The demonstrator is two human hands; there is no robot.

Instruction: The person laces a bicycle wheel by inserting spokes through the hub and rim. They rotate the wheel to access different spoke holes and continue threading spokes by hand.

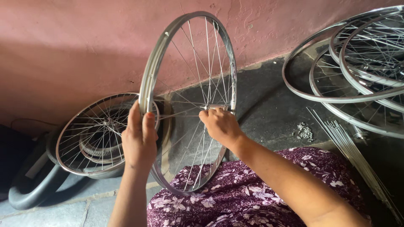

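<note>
Standing upright on the person's lap, the silver wheel (189,101) is being gripped at its near rim edge by the left hand (139,141), while the right hand (219,124) is pinching the hub (211,107). 1 wheel (94,134) is leaning on the pink wall (75,46) just beside; loose spokes (353,155) are lying on the floor (273,109) at the right.

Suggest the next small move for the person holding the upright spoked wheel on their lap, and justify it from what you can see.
Probably turn the wheel a little with the left hand, which grips the rim, while the right hand keeps its fingertips at the hub. The wheel stands upright on the lap, so a slight rotation would likely bring the next spokes within reach.
</note>
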